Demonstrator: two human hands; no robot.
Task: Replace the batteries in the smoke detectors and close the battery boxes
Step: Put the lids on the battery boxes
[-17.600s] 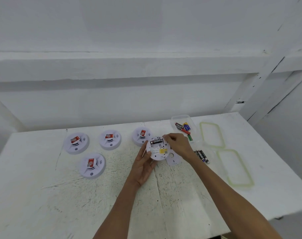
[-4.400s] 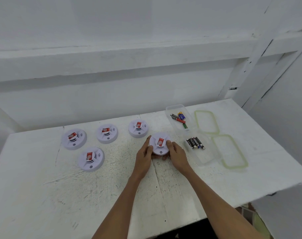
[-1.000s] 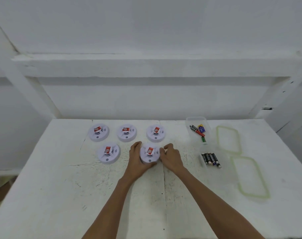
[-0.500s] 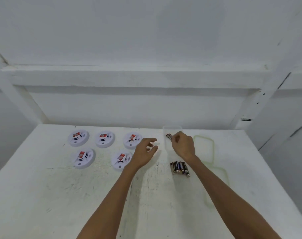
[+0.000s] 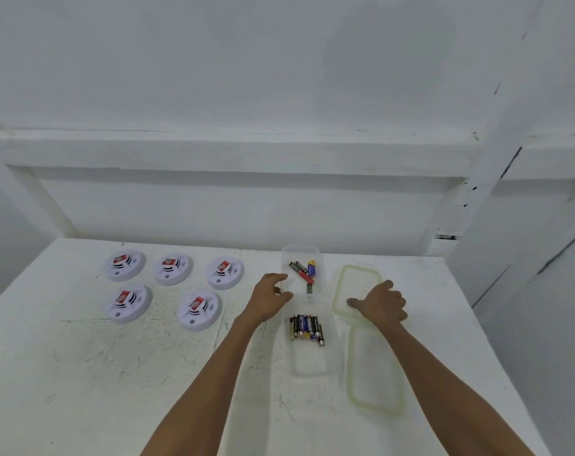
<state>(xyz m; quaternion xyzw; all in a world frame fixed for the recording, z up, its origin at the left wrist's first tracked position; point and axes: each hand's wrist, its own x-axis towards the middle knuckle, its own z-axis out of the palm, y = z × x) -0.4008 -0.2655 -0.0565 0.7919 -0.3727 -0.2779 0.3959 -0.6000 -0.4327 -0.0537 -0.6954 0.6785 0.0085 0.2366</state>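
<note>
The left hand (image 5: 269, 296) hovers, loosely curled and empty, beside the far box (image 5: 300, 249). The right hand (image 5: 379, 302) lies on the far lid (image 5: 358, 284), thumb spread; whether it grips cannot be told.

We have one wide-angle view only, worn on the head. It faces forward and tilts down. The white table (image 5: 82, 373) fills the lower half of the frame and the white wall (image 5: 279, 77) the upper half. The left forearm (image 5: 213, 373) and right forearm (image 5: 444, 390) rise from the bottom edge, so we look from close at the table's near side.
</note>
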